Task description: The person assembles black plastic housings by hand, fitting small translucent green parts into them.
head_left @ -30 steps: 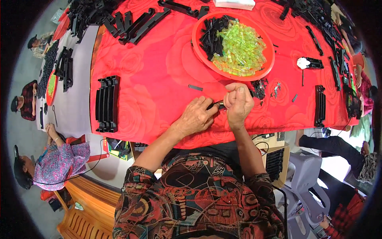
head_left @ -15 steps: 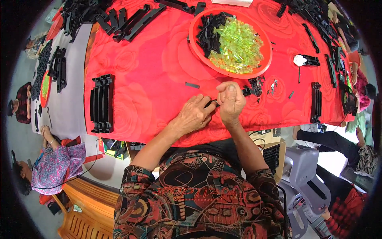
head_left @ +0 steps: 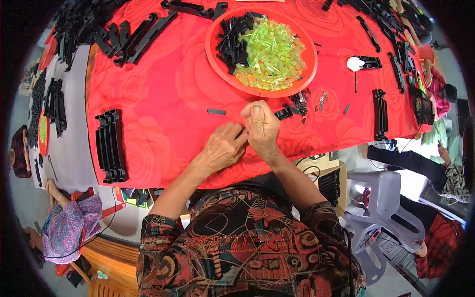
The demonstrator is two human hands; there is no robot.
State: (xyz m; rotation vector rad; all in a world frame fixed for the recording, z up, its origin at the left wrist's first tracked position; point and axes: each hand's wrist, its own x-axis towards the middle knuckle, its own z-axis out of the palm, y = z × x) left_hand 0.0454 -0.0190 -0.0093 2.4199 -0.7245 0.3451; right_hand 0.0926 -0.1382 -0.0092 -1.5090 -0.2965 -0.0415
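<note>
My left hand (head_left: 223, 147) is closed, its fingers bent round a small black plastic part (head_left: 240, 133) of which only a sliver shows. Pressed up beside it, my right hand (head_left: 262, 126) makes a fist with the thumb on top; whatever it grips is hidden. A short dark strip (head_left: 216, 112) lies on the red cloth just beyond my left hand. Right of my fist are a black block (head_left: 283, 114) and a pile of tiny black pieces (head_left: 299, 103). Beyond the hands stands a red round tray (head_left: 310, 74) holding yellow-green clear tubes (head_left: 274, 52) and black parts (head_left: 231, 44).
Stacked black holders (head_left: 111, 146) lie at the left edge, another stack (head_left: 380, 114) at the right. Tiny shiny bits (head_left: 322, 101) and a black piece with a white lump (head_left: 355, 63) sit to the right. Long black parts (head_left: 153, 37) line the back. Other people sit at both sides.
The whole view has shifted, so the table things appear farther left. My hands have drawn closer together, and less of the black part shows between them.
</note>
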